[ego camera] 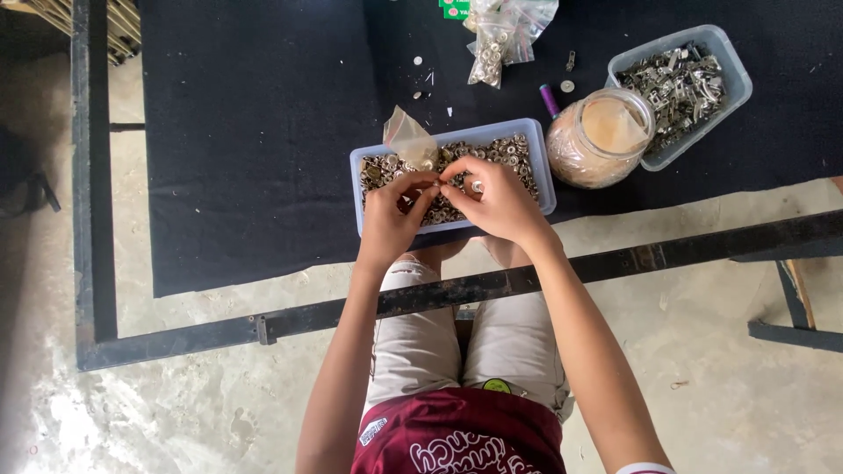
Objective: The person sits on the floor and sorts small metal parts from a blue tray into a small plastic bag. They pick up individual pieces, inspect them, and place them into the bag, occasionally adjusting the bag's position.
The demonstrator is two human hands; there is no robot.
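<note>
Metal rings (509,151) filling blue tray (542,167), both hands' fingers (428,186) pinching some

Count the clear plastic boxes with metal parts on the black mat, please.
2. One box lies under both hands, full of small round metal parts. The second box stands at the far right, behind the glass jar.

A worn grey concrete floor (176,412) is seen below the hands, crossed by a rusty black metal frame (439,294), in daylight.
</note>
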